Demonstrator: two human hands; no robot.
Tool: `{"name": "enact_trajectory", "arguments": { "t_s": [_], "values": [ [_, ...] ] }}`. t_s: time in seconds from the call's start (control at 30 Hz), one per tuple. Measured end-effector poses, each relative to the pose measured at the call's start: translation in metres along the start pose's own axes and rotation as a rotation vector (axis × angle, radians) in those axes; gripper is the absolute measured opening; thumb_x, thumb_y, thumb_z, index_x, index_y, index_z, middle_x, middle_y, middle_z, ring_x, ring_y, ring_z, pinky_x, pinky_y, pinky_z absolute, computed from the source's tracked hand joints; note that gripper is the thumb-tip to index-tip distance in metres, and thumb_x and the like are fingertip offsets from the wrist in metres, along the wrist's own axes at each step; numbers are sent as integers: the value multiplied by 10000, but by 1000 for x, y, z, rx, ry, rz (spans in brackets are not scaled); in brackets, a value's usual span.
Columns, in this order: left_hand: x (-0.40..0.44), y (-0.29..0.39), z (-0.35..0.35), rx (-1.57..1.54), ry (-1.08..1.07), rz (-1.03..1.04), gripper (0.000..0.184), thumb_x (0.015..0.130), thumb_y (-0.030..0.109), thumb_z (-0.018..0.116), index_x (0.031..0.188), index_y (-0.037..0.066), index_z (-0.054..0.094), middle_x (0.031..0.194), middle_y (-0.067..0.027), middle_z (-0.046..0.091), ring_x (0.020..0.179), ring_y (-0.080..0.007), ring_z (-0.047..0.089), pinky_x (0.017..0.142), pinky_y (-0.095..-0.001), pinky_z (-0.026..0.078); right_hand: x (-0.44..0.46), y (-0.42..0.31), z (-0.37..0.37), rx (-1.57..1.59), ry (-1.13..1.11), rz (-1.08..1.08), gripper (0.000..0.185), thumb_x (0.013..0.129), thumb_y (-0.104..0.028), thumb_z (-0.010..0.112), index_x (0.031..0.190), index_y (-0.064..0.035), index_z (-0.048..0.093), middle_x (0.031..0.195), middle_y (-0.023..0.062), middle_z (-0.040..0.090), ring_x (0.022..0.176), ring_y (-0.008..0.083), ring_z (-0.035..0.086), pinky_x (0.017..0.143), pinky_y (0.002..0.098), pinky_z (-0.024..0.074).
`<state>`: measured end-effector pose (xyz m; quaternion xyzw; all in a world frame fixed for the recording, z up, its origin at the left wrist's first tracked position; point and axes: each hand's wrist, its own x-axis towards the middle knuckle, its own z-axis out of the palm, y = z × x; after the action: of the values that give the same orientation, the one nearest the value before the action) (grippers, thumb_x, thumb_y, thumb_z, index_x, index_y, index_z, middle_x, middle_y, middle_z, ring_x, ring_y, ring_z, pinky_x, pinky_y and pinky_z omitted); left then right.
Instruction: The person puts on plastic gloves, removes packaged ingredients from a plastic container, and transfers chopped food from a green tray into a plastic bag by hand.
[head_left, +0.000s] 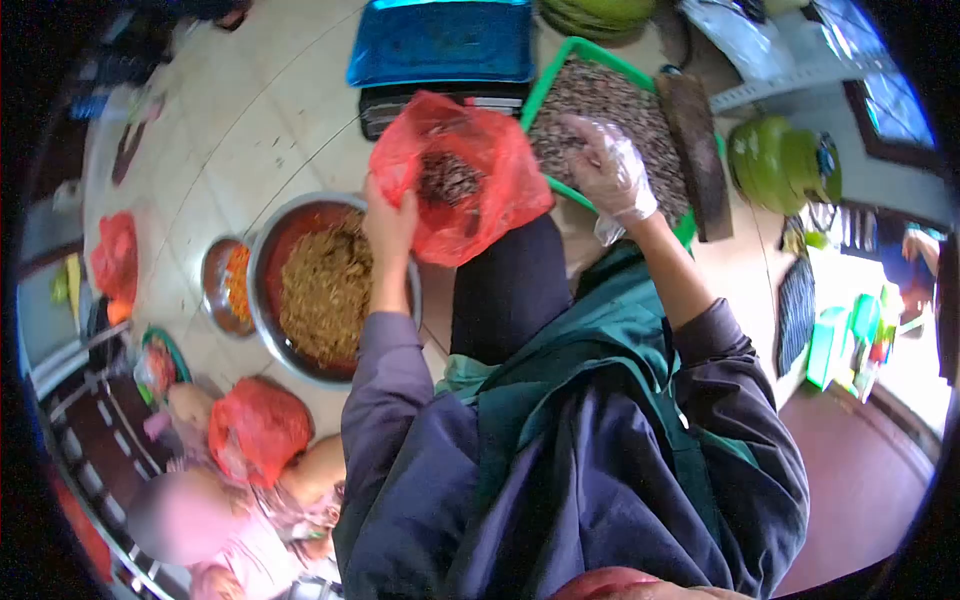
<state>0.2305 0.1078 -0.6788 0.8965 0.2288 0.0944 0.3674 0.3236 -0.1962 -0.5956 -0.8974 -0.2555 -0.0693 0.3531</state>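
My left hand (pixel 390 225) is closed on the side of a red plastic bag (pixel 500 200), whose mouth faces up. Small brownish-purple pieces (pixel 448 180) lie inside the bag. A clear plastic glove covers my right hand (pixel 610 172), which is over a green tray (pixel 545 85) filled with similar small chopped pieces (pixel 610 95). The fingers of that hand look loosely bent and apart; nothing can be made out in them. Left of my left arm stands a metal bowl (pixel 258 320) of brownish shredded food (pixel 325 290).
A smaller bowl (pixel 212 300) holds orange shreds. Ahead are a blue tray (pixel 440 45) and a dark wooden board (pixel 693 150) across the green tray's right side. A green gas cylinder (pixel 775 165) stands at right. Another person (pixel 250 550) sits at lower left beside a red bag (pixel 260 430).
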Motion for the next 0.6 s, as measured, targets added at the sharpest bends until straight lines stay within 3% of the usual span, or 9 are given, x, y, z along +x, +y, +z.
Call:
{"name": "enact_trajectory", "arguments": {
  "t_s": [0.1,0.13,0.23,0.27,0.37,0.4,0.5,0.53,0.6],
  "values": [
    [3,11,-4,-136,-17,-186,501,814,255,621,1218,-7,485,1123,-208,593,1022,-323,583,890,-373,429,-38,52,-27,-345,-21,311,526,768,-302,653,1223,-86,502,1161,225,557,1038,380,557,895,427,454],
    [2,3,-2,-269,-20,-167,402,836,187,597,1179,-8,519,1064,-168,615,964,-269,591,871,-353,436,-48,73,-28,-392,-153,410,750,732,-402,695,1345,-108,377,1325,252,423,1183,406,457,976,429,404],
    [3,-6,-1,-353,-59,-205,427,838,144,591,1216,-23,483,1136,-163,571,1016,-260,559,900,-343,414,-53,91,-13,-554,-291,417,949,688,-469,727,1423,-133,231,1441,238,259,1297,439,298,1036,454,339],
    [3,-1,-1,-321,-21,-191,453,825,135,596,1225,-30,464,1175,-182,541,1052,-270,541,920,-351,404,-48,91,-6,-519,-317,404,1036,656,-499,744,1448,-198,148,1489,213,138,1330,467,197,1034,499,332],
    [2,8,-2,-228,73,-117,528,789,115,616,1254,-36,416,1264,-224,461,1137,-302,487,972,-376,367,-24,76,1,-578,-456,602,1006,664,-470,747,1443,-268,144,1503,188,94,1339,454,189,1008,525,360],
    [3,8,-1,-209,85,-64,549,779,115,625,1263,-28,408,1275,-228,443,1151,-315,469,986,-385,353,-23,85,7,-560,-426,628,917,675,-395,752,1419,-293,227,1507,158,98,1332,441,218,982,529,393],
    [3,22,-4,-47,97,24,559,757,118,648,1251,-10,422,1245,-236,441,1144,-353,447,1002,-399,336,-16,95,6,-557,-509,690,791,711,-290,718,1388,-266,309,1496,137,153,1305,424,280,968,517,412],
    [3,27,-5,23,103,39,552,750,120,654,1240,-5,433,1224,-238,449,1133,-366,445,1002,-402,334,-15,95,6,-552,-478,703,691,740,-204,662,1361,-234,360,1461,125,241,1286,386,324,960,524,413],
    [10,13,0,123,121,168,510,749,132,657,1200,-5,464,1184,-241,463,1101,-386,450,978,-414,356,-16,110,7,-673,-555,526,611,756,-178,627,1326,-215,411,1420,124,313,1285,360,337,955,524,411]
  ]
}}
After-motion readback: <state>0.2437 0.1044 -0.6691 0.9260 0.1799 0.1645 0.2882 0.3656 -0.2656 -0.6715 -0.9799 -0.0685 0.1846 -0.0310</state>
